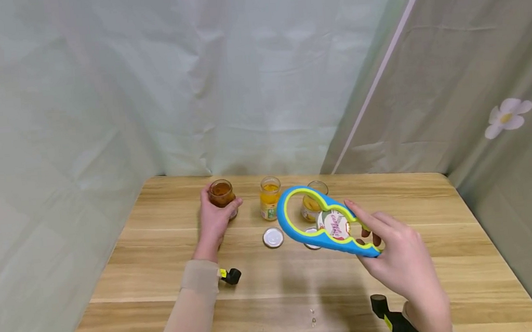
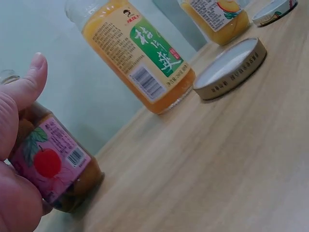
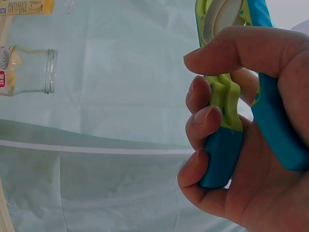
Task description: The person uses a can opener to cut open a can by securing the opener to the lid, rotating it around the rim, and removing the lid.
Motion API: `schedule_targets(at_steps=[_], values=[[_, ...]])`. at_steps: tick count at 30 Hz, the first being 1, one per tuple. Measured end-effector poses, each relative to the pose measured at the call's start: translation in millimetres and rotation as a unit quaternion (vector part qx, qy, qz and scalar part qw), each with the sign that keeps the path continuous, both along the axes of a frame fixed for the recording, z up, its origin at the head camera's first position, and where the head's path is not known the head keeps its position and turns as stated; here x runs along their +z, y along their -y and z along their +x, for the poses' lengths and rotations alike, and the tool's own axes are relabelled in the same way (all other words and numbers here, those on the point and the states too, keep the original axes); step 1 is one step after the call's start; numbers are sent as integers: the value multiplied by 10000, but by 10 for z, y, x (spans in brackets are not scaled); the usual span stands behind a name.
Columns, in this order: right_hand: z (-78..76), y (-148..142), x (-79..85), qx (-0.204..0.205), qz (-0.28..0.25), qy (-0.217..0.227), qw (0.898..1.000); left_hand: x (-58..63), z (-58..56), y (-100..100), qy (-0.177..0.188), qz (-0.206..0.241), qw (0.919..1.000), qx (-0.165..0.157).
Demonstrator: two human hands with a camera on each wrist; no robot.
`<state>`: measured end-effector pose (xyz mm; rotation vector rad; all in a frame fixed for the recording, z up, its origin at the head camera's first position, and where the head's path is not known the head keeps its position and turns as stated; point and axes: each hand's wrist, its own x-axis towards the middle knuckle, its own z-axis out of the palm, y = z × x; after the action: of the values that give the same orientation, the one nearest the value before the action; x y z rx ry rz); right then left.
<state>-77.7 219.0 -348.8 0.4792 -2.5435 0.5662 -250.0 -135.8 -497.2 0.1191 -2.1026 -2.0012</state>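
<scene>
My left hand (image 1: 215, 219) grips an uncapped glass jar (image 1: 221, 189) with dark brown contents at the table's back left. In the left wrist view, the jar's pink label (image 2: 48, 162) shows a red fruit, and its base meets the tabletop. My right hand (image 1: 399, 252) holds a blue and yellow-green jar opener (image 1: 284, 226) above the table, fingers wrapped round its handles. A printed jar lid (image 1: 336, 225) sits between the opener's scalloped arms. The right wrist view shows the lid's pale underside (image 3: 227, 19).
An uncapped jar (image 1: 270, 194) with orange contents stands right of the held one, a lid (image 1: 273, 237) lying upturned before it. Partly behind the opener are another uncapped jar (image 1: 318, 187) and its lid (image 1: 313, 246). A curtain (image 1: 259, 83) hangs along the table's (image 1: 438, 204) back edge.
</scene>
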Motion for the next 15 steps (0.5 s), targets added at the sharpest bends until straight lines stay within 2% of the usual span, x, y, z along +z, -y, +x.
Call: schedule_targets(at_steps=[2,8,12,15], values=[[-2,-4,-2,3,0,-6,10000,-18,-27,18,-39,-17,10000,0],[-16,-8,-2,24,12,-18,10000,133,-12,122,-378,-197,9991,59],[-19,2,-7,42,-5,12,10000,305,55,249,-682,-30,9976,99],[-25,9,-11,52,-19,16,10000,513,142,310,-1091,158,9934,321]])
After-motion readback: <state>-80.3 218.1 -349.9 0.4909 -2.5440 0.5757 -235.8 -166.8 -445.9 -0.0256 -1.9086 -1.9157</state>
